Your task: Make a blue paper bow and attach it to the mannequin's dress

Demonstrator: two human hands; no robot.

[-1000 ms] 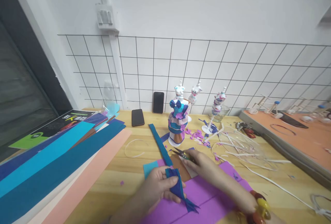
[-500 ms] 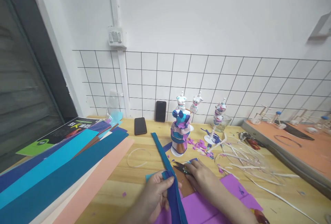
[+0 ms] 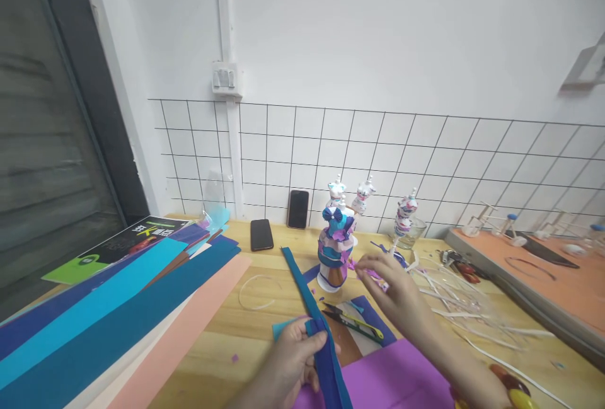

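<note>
My left hand (image 3: pixel 297 358) is closed on folded dark blue and teal strips (image 3: pixel 326 358) that look like paper or cloth. A long teal strip (image 3: pixel 300 280) runs from it up the table. My right hand (image 3: pixel 390 280) holds nothing, its fingers stretched out beside a small dress-form figure (image 3: pixel 336 242) in ruffled blue, purple and pink layers with a blue bow; I cannot tell whether they touch it. Below that hand, black-and-yellow thread snips (image 3: pixel 354 321) lie on brown and blue pieces. A purple sheet (image 3: pixel 397 374) is under my right forearm.
Long coloured sheets (image 3: pixel 142 295) cover the left side. Two phones (image 3: pixel 261 234) are near the wall, one propped upright. Other small dress forms (image 3: pixel 405 213), a glass bowl (image 3: pixel 411 232), tangled white strips (image 3: pixel 458 295) and pliers (image 3: pixel 460 266) sit to the right, beside an orange-topped board (image 3: pixel 534 270).
My right hand has let go of the thread snips and risen toward the dressed figure. The snips now lie on the table. My left hand keeps its hold on the strips.
</note>
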